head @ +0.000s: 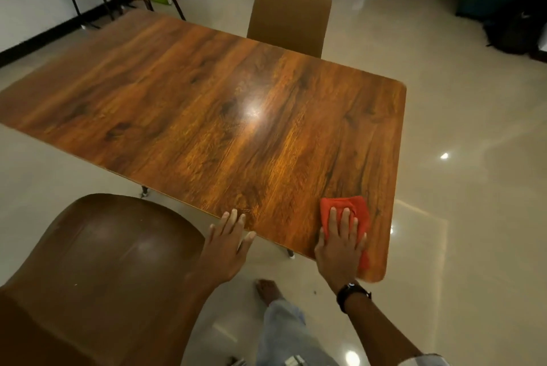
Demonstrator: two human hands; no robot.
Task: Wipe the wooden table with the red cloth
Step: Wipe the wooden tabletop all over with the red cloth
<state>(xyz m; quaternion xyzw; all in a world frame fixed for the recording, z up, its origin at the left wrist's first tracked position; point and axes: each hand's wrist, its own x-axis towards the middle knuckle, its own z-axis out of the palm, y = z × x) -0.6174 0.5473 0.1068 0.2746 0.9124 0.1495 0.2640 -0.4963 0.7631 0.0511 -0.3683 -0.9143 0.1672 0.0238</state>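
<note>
The right hand [340, 243] lies flat, fingers spread, pressing the red cloth [347, 211] onto the desk [207, 105] at its near right corner. The cloth is bunched under the palm and fingers, held by downward pressure rather than a closed grip. The left hand [229, 243] is open and holds nothing; its fingertips rest on the near edge of the desk, apparently bracing. The desk surface carries nothing else and shows a bright light reflection near its centre. One chair [97, 271] stands at the near left, another chair [290, 16] at the far side. Judged step: wiping at the near right corner. The next move calls for sweeping the cloth left or farther across the unwiped surface while maintaining pressure.
</note>
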